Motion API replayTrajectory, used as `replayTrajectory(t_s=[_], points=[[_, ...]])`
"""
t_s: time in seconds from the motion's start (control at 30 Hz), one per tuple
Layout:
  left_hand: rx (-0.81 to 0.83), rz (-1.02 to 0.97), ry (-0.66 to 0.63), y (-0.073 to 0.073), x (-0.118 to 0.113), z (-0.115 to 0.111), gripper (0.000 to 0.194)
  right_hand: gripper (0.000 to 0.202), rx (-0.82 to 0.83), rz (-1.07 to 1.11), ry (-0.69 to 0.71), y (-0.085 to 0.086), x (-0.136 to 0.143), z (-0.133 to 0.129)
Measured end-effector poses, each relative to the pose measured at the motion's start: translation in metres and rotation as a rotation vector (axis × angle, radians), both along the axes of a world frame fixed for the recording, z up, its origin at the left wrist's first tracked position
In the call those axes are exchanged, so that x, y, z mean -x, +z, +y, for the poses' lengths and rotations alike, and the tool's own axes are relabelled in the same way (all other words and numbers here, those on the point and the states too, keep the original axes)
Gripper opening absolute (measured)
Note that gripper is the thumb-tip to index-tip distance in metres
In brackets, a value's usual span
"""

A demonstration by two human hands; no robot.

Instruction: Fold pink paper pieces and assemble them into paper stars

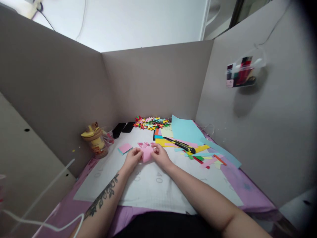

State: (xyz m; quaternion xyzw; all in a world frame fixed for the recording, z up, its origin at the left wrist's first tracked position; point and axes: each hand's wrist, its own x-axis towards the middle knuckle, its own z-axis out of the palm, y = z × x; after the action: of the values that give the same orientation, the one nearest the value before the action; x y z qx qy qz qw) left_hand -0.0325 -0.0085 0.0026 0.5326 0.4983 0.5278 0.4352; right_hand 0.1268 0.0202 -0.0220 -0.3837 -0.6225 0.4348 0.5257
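Between my two hands is a small pink sheet of paper (147, 154), held by its sides just above the white mat (153, 191). My left hand (134, 156) pinches its left edge with thumb and fingers. On the opposite edge, my right hand (159, 154) grips it the same way. Just beyond the sheet lie several small folded pink paper pieces (144, 144). A stack of square papers (125, 148), pink on top with blue below, rests left of my left hand.
A heap of colourful paper stars (152, 123) lies at the back. To the right are a yellow-and-black utility knife (182, 144), paper strips (208, 160) and large light-blue sheets (187, 130). A lidded cup (97, 142) stands left, near black phone-like slabs (119, 130). Grey partitions (158, 79) surround the table.
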Motion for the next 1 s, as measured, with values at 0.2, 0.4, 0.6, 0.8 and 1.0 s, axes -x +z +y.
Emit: replayTrajectory(t_s=[0.2,0.4,0.6,0.8,1.0], points=[[0.007,-0.035,-0.077,0.0,0.0,-0.003,0.047,0.015,0.003,-0.041,0.021,0.008,-0.003,-0.006],[0.034,-0.126,0.0,-0.001,0.004,0.0,0.047,0.032,-0.275,-0.135,0.087,0.009,-0.008,-0.003],[0.079,-0.177,-0.036,0.003,0.001,-0.003,0.047,0.02,-0.262,-0.134,0.128,0.01,-0.008,-0.001],[0.098,-0.152,-0.071,0.006,-0.003,-0.007,0.048,0.013,-0.101,0.017,0.086,0.013,-0.009,0.001],[0.052,-0.048,-0.064,0.007,-0.002,-0.007,0.048,0.02,-0.015,0.101,0.057,0.01,-0.009,0.006]])
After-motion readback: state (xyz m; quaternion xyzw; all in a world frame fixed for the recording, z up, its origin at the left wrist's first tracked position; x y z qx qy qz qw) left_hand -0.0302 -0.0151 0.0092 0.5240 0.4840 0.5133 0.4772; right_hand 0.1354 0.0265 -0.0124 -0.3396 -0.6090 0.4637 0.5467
